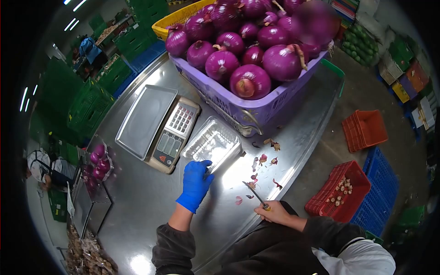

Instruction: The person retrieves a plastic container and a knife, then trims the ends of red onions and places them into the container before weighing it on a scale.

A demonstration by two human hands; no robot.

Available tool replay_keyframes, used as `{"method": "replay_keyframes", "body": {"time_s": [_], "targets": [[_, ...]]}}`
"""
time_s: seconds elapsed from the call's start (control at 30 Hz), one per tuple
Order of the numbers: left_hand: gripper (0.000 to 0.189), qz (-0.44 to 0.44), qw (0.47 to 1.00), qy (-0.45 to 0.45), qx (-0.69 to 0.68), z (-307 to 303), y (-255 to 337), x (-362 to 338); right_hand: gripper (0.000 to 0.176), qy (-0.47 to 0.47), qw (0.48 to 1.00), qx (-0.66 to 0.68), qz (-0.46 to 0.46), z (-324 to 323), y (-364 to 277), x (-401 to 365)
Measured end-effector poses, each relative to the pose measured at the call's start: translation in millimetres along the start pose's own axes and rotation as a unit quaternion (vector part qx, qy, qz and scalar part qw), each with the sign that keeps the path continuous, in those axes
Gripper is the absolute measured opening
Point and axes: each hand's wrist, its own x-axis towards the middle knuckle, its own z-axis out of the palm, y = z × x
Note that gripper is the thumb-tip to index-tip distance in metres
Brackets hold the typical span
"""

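My left hand (195, 184), in a blue glove, has its fingers closed at the near edge of a clear plastic container (213, 142) on the metal table. Light glares off the container, and its near corner is partly covered by the glove. My bare right hand (275, 213) grips a small knife (256, 195) by its handle, the thin blade pointing up and left over the table edge. Loose bits of onion skin (263, 158) lie scattered beyond the blade. Past the container stands a purple crate (279, 103) heaped with red onions (221, 65).
A scale (172, 133) with a metal pan stands left of the container. Packed onions (98, 162) sit at the table's left side. On the floor at right are a red crate (316, 201) with small pale pieces and orange baskets (350, 133). Other people are at the far left.
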Motion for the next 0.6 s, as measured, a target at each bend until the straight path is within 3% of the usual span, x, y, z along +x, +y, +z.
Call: {"method": "replay_keyframes", "body": {"time_s": [0.07,0.23,0.37,0.5,0.57,0.6], "targets": [[0.024,0.001,1.0,-0.013,0.0,-2.7,3.5,3.6,0.028,-0.001,1.0,-0.001,-0.007,-4.9,-2.7,-0.9],[0.009,-0.022,0.99,0.135,-0.015,-1.9,11.1,-5.0,0.029,-0.021,0.998,-0.047,-0.025,-13.4,-13.1,1.3],[0.009,-0.069,0.977,0.2,-0.036,-22.3,26.9,-19.6,0.029,-0.039,0.996,-0.067,-0.035,-18.7,-16.8,5.3],[0.018,-0.237,0.934,0.268,0.021,-26.1,-4.0,-86.7,0.028,-0.033,0.993,-0.103,-0.053,-25.0,-14.2,7.1],[0.023,-0.347,0.901,0.253,0.065,-5.2,-41.6,-139.7,0.03,-0.028,0.992,-0.116,-0.051,-27.3,-12.1,10.0],[0.023,-0.391,0.894,0.187,0.116,5.6,-57.7,-171.9,0.03,-0.03,0.989,-0.126,-0.068,-28.1,-9.0,10.9]]}}
